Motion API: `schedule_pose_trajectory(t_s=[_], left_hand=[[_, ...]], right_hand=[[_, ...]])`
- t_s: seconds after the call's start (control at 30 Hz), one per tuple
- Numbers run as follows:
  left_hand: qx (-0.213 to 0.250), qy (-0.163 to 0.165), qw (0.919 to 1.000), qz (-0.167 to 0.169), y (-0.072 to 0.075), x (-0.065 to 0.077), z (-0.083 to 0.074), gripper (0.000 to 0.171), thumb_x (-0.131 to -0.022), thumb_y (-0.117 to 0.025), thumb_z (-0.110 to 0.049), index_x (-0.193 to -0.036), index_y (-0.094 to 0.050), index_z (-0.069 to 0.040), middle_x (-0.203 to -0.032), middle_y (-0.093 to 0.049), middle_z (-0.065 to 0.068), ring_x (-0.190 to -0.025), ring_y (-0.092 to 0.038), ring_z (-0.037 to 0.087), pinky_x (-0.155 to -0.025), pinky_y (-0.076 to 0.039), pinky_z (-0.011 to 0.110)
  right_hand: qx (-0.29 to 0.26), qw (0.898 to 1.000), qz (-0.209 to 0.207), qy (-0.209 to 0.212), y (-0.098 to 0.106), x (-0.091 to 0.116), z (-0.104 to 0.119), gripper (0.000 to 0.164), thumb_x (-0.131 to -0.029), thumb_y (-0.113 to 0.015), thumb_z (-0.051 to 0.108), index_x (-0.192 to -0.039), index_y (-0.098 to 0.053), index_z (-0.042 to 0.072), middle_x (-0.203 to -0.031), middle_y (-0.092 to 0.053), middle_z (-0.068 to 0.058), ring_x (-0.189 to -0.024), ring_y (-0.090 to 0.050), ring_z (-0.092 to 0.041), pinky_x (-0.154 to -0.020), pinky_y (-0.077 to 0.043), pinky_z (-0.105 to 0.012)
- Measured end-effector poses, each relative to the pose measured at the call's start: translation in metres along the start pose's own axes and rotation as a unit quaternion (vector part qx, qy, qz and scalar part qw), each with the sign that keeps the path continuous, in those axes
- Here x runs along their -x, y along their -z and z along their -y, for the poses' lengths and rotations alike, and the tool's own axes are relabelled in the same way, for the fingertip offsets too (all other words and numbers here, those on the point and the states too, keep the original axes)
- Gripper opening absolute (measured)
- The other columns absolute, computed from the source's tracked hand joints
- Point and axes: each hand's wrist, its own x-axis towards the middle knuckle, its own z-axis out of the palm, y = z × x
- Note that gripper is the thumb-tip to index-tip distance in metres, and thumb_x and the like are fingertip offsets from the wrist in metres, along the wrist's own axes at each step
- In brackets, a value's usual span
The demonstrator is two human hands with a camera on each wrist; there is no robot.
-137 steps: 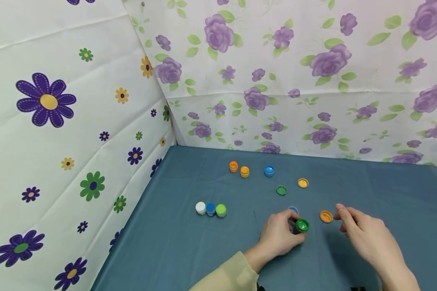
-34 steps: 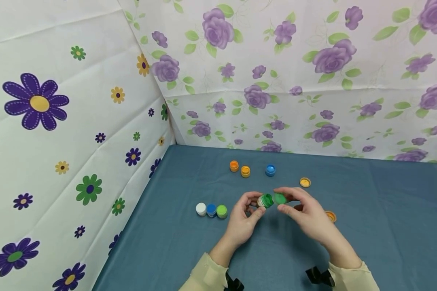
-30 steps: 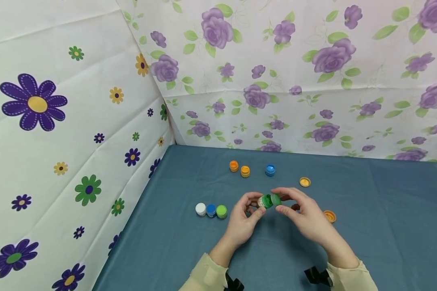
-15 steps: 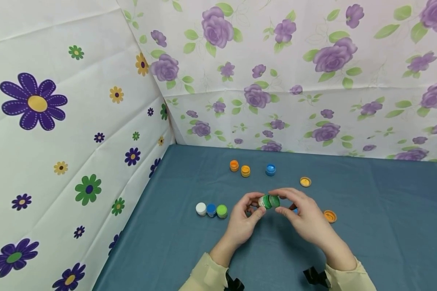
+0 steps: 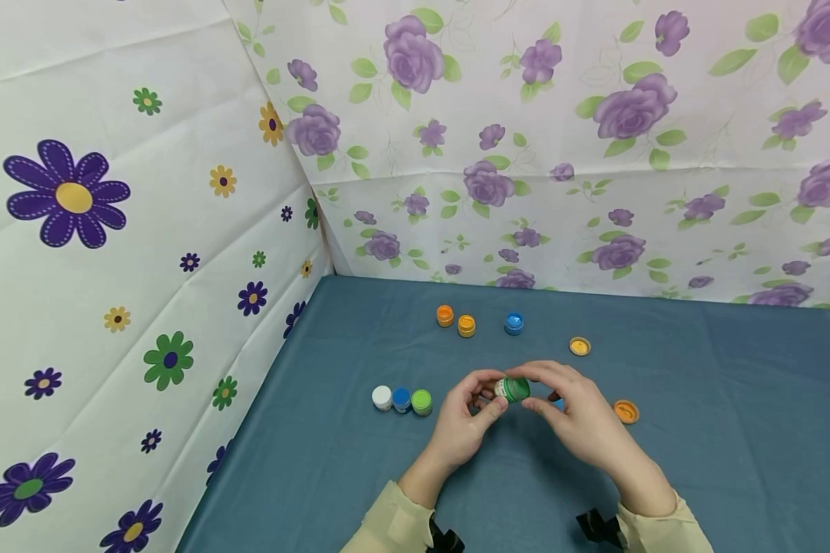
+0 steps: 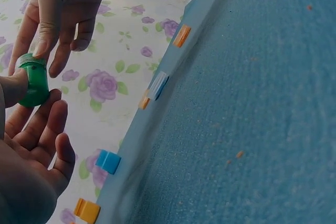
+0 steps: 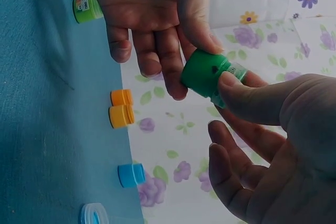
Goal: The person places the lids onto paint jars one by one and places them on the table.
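Note:
A small green paint jar (image 5: 515,389) is held tilted above the table between the two hands. My left hand (image 5: 456,430) grips the jar's body with thumb and fingers, plain also in the right wrist view, where the jar (image 7: 200,73) shows up close. My right hand (image 5: 588,418) pinches the translucent lid (image 7: 236,70) at the jar's mouth between thumb and index finger, its other fingers loosely bent. Lid and jar touch; whether the lid is fully seated I cannot tell. A blue lid (image 5: 558,402) is mostly hidden behind my right hand.
Uncapped orange (image 5: 445,316), yellow (image 5: 466,326) and blue (image 5: 514,323) jars stand at the back. Capped white (image 5: 382,398), dark blue (image 5: 401,399) and light green (image 5: 421,402) jars stand in a row at left. A yellow lid (image 5: 580,346) and an orange lid (image 5: 626,412) lie right.
Earlier the left hand held the uncapped green jar farther right while its lid lay on the table. The right hand took the lid and brought it against the jar's mouth.

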Motion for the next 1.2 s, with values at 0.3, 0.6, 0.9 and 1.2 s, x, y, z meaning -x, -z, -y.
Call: schedule_pose_trajectory(t_s=[0.3, 0.6, 0.9, 1.2], left_hand=[[-0.007, -0.003, 1.0000, 0.000, 0.001, -0.001, -0.001, 0.032, -0.106, -0.069, -0.010, -0.137, -0.064, -0.003, -0.117, -0.067, 0.015, -0.098, -0.061, 0.016, -0.080, -0.049, 0.028], [-0.003, -0.013, 0.9999, -0.003, 0.001, -0.001, -0.001, 0.033, -0.103, -0.073, -0.007, -0.135, -0.066, -0.005, -0.115, -0.068, 0.016, -0.096, -0.062, 0.016, -0.076, -0.049, 0.027], [0.006, -0.016, 0.9999, -0.003, 0.000, 0.001, -0.001, 0.032, -0.102, -0.074, -0.005, -0.133, -0.067, -0.005, -0.114, -0.068, 0.017, -0.094, -0.062, 0.017, -0.075, -0.049, 0.027], [0.016, -0.026, 0.9995, -0.006, -0.001, -0.001, -0.001, 0.031, -0.103, -0.073, -0.006, -0.133, -0.068, -0.005, -0.112, -0.068, 0.018, -0.094, -0.062, 0.019, -0.077, -0.049, 0.029]], right_hand=[[0.026, 1.000, 0.006, -0.011, 0.000, 0.000, 0.001, 0.045, -0.097, -0.082, 0.018, -0.140, -0.070, 0.021, -0.130, -0.070, 0.001, -0.112, -0.065, -0.023, -0.080, -0.056, -0.046], [0.055, 0.996, 0.017, -0.070, -0.001, -0.002, 0.005, 0.036, -0.102, -0.075, 0.042, -0.130, -0.073, 0.018, -0.111, -0.071, 0.005, -0.104, -0.066, -0.020, -0.081, -0.054, -0.042], [0.074, 0.987, 0.054, -0.135, -0.001, -0.011, 0.012, 0.061, -0.106, -0.045, 0.072, -0.084, -0.068, 0.021, -0.069, -0.058, 0.003, -0.059, -0.052, -0.016, -0.057, -0.042, -0.036], [0.080, 0.985, 0.033, -0.152, 0.008, -0.002, 0.012, 0.062, -0.115, -0.034, 0.058, -0.083, -0.071, 0.020, -0.073, -0.064, 0.005, -0.064, -0.058, -0.013, -0.062, -0.048, -0.038]])
